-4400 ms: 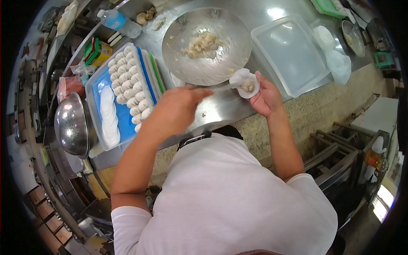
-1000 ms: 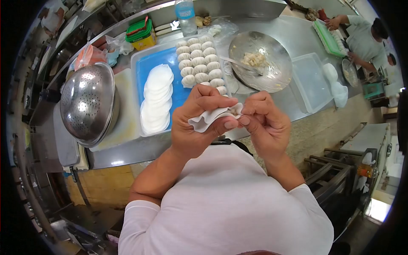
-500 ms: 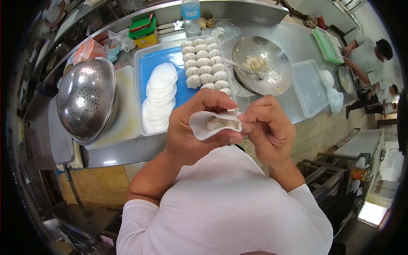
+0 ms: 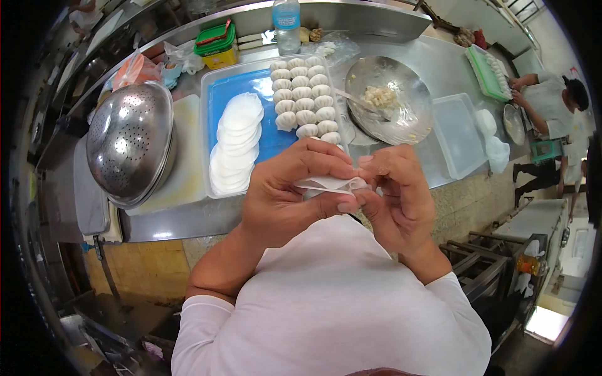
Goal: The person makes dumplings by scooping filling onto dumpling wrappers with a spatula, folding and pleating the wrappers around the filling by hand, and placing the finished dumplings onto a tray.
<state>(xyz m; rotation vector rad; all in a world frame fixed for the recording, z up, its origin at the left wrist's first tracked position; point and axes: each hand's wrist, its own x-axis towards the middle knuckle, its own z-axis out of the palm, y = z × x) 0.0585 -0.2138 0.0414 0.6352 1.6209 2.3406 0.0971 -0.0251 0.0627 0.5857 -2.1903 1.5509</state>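
A white dough wrapper (image 4: pixel 328 183) is held between both hands in front of my chest, folded over so that its filling is mostly hidden. My left hand (image 4: pixel 291 191) is closed around its left part, thumb below and fingers above. At its right end, my right hand (image 4: pixel 396 197) pinches the edge between thumb and fingers. Just beyond my left hand is a tray (image 4: pixel 205 138) with a blue bottom, bearing rows of pleated dumplings (image 4: pixel 303 103) and overlapping round wrappers (image 4: pixel 234 147). A metal bowl (image 4: pixel 411 116) with pale filling (image 4: pixel 380 97) and a spatula lies beyond my right hand.
To the left, a perforated metal colander (image 4: pixel 128 141) rests by a cutting board (image 4: pixel 188 156). Behind the tray stand a water bottle (image 4: pixel 287 28) and a green-lidded tub (image 4: pixel 216 47). An empty plastic tray (image 4: pixel 461 135) lies right. A co-worker (image 4: pixel 552 100) works at the far right.
Earlier, my left hand stretched over the counter while my right held an open, filled wrapper. Both hands now grip the wrapper, which has folded closer since half a second ago.
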